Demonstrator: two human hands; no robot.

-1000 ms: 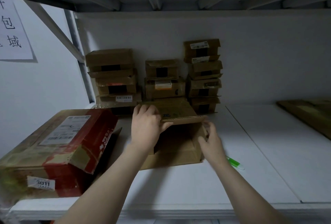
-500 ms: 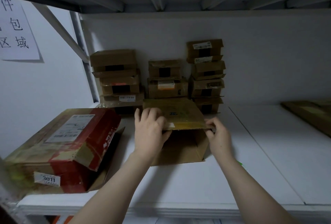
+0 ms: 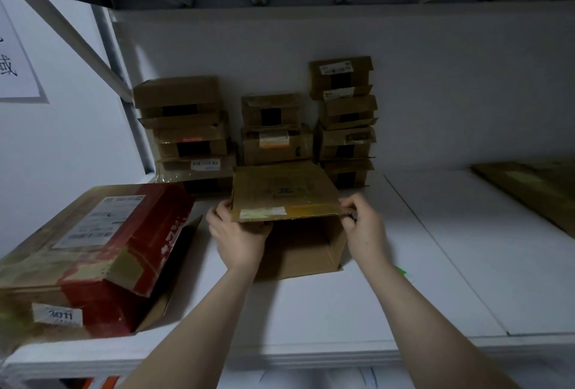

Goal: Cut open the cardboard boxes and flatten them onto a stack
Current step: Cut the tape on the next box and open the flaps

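You are at the flattening step. Your left hand (image 3: 239, 234) and right hand (image 3: 365, 227) each grip a front corner of the open cardboard box (image 3: 284, 192), which stands on the shelf (image 3: 404, 264). Next, I think, you must press its top panel down evenly.

a paper sign (image 3: 17, 77) hangs on the left wall beside a grey diagonal brace (image 3: 79, 43), above the white shelf (image 3: 435, 264).

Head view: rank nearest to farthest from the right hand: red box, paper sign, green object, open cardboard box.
1. The open cardboard box: flap gripped by the right hand.
2. The green object: close by, lower right.
3. The red box: far to the left.
4. The paper sign: farthest, upper left.
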